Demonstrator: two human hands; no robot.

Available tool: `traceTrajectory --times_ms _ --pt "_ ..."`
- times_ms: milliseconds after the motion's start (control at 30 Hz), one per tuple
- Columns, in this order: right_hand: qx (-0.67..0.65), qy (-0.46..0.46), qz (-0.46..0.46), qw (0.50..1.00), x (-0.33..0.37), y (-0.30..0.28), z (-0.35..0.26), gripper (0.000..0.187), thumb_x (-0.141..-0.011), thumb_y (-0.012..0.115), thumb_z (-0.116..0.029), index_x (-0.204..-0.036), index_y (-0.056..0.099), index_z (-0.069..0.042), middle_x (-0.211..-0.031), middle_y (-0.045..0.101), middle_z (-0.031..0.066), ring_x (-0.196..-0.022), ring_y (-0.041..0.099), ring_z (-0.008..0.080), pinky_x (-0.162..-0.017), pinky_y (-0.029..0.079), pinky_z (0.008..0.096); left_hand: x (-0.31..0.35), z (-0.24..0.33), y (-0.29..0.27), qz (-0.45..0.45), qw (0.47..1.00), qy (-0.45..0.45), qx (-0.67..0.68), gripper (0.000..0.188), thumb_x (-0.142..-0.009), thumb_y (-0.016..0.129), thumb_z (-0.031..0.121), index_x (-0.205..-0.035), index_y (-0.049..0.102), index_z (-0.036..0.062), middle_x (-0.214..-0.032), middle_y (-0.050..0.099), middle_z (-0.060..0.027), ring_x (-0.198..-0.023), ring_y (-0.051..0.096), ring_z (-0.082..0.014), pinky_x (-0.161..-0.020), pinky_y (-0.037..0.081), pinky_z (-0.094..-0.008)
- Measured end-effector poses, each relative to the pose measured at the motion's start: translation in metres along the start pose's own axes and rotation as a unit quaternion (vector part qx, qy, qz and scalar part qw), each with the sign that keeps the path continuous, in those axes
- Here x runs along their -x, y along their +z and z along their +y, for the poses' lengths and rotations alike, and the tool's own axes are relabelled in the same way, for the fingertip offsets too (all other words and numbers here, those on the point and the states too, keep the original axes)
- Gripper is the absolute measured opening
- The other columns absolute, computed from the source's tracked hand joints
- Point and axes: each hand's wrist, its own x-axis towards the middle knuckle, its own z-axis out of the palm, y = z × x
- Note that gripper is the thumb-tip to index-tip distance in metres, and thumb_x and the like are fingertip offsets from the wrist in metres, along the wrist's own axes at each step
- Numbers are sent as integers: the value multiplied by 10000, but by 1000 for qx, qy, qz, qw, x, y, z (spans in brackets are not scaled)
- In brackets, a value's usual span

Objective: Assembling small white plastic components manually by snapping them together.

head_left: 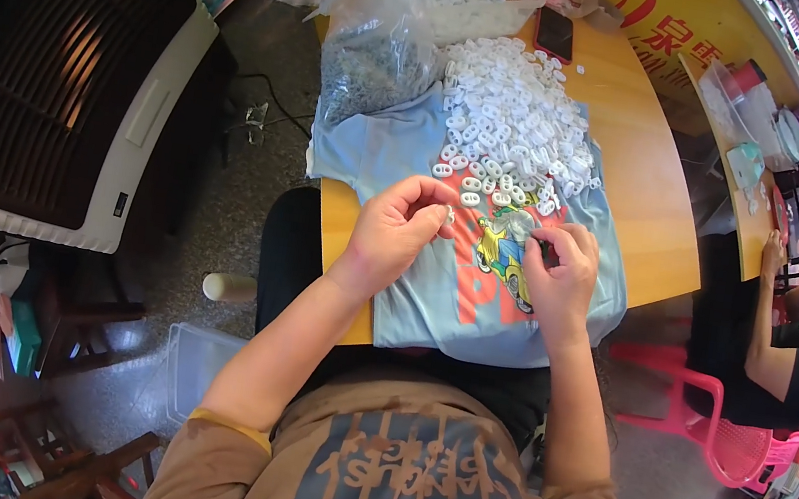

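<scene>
On the wooden table [656, 182], far-heaped white pieces [512, 103] seem mostly undone; the left hand [394, 227] pinches one, the right hand [566, 272] something indistinct.

Here's the table [664, 199], orange-tan wood, a blue shirt [413, 302] spread across its near part! White pieces [514, 108] heap over shirt and wood; clear bag [378, 70] far left, tray [479, 26] beside it, dark phone [555, 35] right of that.
</scene>
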Motion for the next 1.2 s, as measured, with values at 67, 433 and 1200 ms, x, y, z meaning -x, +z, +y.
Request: traceTrajectory --times_ms 67,433,1200 --pt "-11 2 -3 1000 -1 -1 1 95 -636 648 -44 -702 581 -57 -710 532 43 -695 494 213 -669 384 322 0 1 2 -1 1000 11 0 162 -844 493 68 -988 532 6 -847 561 -15 -728 542 -70 -672 436 -207" --pt "-53 50 -137 988 -18 -11 8 65 -666 631 -44 -683 576 -16 -683 540 68 -678 530 230 -627 423 336 0 -5 1 -6 1000 19 -21 149 -849 489 64 -980 538 15 -866 558 -7 -724 524 -48 -669 438 -191" --pt "-435 242 -86 863 -54 -17 16 28 -797 581 -7 -813 562 -20 -723 563 -21 -622 482 8 -543 378 137 -22 23 26 -2 1000 -20 18 124 -855 490 48 -965 519 -3 -832 567 -46 -724 555 -86 -651 465 -232"
